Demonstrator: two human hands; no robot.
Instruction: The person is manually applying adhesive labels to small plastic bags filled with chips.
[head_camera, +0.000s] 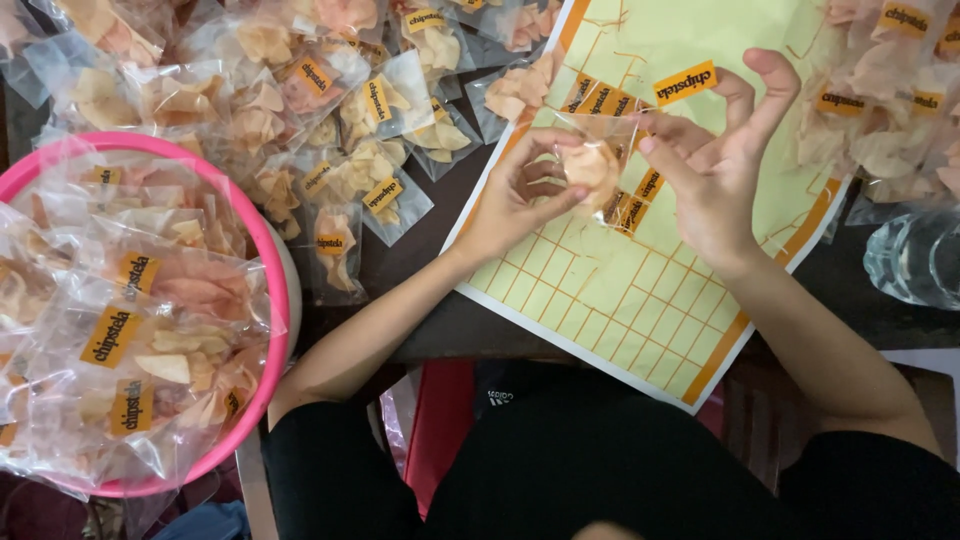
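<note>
Black-sleeved forearms reach over a yellow sticker sheet (640, 300); left hand (520, 195) and right hand (715, 165) together pinch a small clear plastic chip packet (592, 160), an orange rectangular label (685, 83) seemingly stuck to the right index fingertip.

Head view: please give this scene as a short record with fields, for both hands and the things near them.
left hand: holds a small clear bag of chips from the left side
right hand: fingers on the bag's right side; an orange sticker at the fingertips
under the hands: yellow sticker sheet with orange grid lines, mostly peeled
left: pink basin full of labelled chip bags
top left: labelled bags spread on the dark table
right edge: pile of bags
</note>
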